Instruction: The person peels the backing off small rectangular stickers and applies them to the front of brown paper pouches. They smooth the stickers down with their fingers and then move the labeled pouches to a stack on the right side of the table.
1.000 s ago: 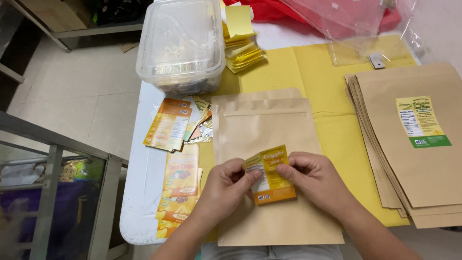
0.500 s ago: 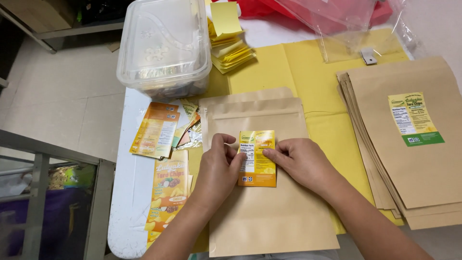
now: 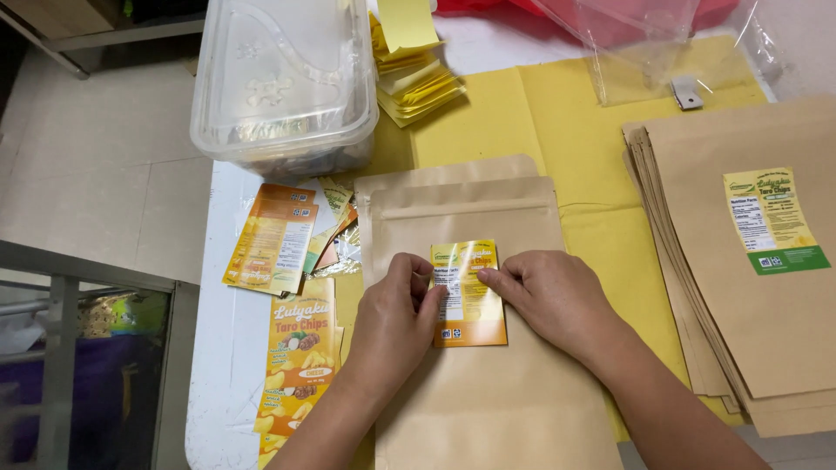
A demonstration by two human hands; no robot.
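Sticker (image 3: 470, 296) (yellow-orange) lies flat on the kraft pouch (image 3: 488, 383), left hand (image 3: 396, 318) at nine o'clock, right hand (image 3: 553, 300) at three, fingertips pressing it.

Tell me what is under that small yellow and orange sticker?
The sticker lies on a brown paper pouch, pressed by both hands. Another pouch edge peeks out behind; the table beneath is covered.

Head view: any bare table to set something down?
Free: yellow sheet between the yellow slips and the kraft bag stack. Crowded: label piles left of the pouch, where both hands press a label.
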